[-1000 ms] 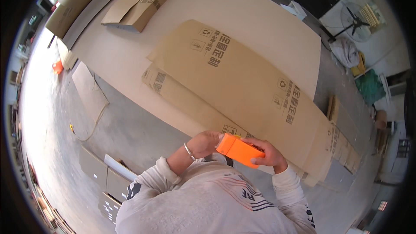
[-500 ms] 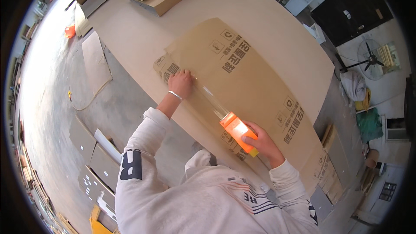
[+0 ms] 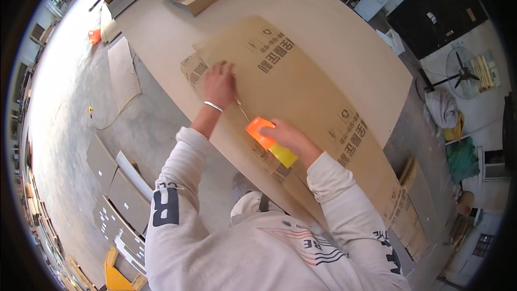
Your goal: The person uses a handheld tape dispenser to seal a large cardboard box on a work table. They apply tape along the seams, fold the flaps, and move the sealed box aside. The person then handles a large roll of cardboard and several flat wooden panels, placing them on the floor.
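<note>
On the desk (image 3: 350, 32), cardboard (image 3: 307, 86) lies overlapped; right hand (image 3: 284, 133) grips dispenser (image 3: 266, 142) over it, tape (image 3: 243, 110) running toward left hand (image 3: 219, 86), too blurred to tell if pinching. Looks early: taping underway, stretch past dispenser seems untaped.

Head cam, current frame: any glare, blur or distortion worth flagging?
Head view: glare washes out the floor at far left. Head view: the left hand looks smeared, probably motion blur. Head view: fisheye bows the edges of the pale board, and the corners go black.
</note>
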Motion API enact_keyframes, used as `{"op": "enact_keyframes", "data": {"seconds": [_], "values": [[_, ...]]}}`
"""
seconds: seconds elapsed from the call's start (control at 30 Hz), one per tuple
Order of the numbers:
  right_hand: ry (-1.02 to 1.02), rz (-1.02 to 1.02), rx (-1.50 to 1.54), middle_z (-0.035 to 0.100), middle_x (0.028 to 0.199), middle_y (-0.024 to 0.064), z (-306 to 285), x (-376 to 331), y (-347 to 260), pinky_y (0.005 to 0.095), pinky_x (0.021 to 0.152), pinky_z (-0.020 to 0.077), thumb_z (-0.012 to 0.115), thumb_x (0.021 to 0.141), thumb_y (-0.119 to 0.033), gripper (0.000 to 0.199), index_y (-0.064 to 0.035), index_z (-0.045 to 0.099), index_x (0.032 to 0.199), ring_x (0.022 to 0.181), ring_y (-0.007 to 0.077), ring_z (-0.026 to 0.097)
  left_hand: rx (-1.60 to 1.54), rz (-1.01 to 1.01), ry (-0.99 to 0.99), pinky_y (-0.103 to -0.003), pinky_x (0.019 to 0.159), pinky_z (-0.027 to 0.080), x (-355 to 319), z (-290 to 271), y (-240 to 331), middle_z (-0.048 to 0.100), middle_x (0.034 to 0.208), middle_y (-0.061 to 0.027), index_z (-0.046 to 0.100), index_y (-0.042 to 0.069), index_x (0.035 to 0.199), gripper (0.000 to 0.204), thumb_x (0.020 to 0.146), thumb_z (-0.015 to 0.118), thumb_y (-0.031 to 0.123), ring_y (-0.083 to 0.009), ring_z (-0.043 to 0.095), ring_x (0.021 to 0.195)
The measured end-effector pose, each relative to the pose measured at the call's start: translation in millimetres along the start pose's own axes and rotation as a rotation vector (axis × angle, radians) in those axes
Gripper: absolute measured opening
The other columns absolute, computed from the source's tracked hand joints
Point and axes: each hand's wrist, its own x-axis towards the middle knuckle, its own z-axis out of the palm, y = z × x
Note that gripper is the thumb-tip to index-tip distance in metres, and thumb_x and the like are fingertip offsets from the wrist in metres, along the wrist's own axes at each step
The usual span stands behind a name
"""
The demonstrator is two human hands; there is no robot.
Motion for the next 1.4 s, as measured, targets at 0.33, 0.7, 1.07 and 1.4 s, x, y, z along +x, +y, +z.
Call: {"op": "enact_keyframes", "data": {"seconds": [0.33,0.7,1.07,1.4], "values": [[-0.073,0.036,0.05,0.064,0.128,0.0175,-8,14,16,0.0444,0.086,0.0548,0.063,0.093,-0.034,0.058,-0.0028,0.052,0.141,0.105,0.0299,0.066,0.164,-0.212,-0.069,-0.06,0.122,-0.002,-23,60,35,0.008,0.165,-0.0307,0.022,0.01,0.161,0.087,0.096,0.041,0.064,-0.0497,0.001,0.153],[0.092,-0.082,-0.229,0.053,0.145,0.02,-10,-116,75,0.0378,0.11,0.041,0.061,0.094,-0.03,0.064,-0.0039,0.043,0.15,0.133,0.0313,0.051,0.2,-0.225,-0.067,-0.062,0.122,0.002,-21,64,33,0.007,0.168,-0.0255,0.022,0.018,0.162,0.086,0.096,0.036,0.069,-0.0469,0.002,0.154],[0.176,0.233,-0.138,0.046,0.155,0.0176,-31,-331,218,0.0345,0.113,0.0387,0.066,0.095,-0.024,0.064,-0.0054,0.045,0.151,0.141,0.0253,0.045,0.255,-0.178,-0.011,-0.063,0.121,0.004,-35,54,47,0.007,0.169,-0.021,0.024,0.023,0.162,0.074,0.1,0.036,0.06,-0.0444,0.003,0.155],[0.233,0.197,-0.07,0.056,0.146,0.0149,-27,-339,233,0.0328,0.111,0.0397,0.067,0.094,-0.024,0.061,-0.0055,0.049,0.149,0.13,0.0246,0.054,-0.093,0.479,-0.149,-0.072,0.117,0.004,-293,61,285,0.024,0.164,-0.0251,0.039,0.015,0.155,0.065,0.097,0.047,0.044,-0.0495,0.014,0.152]]}}
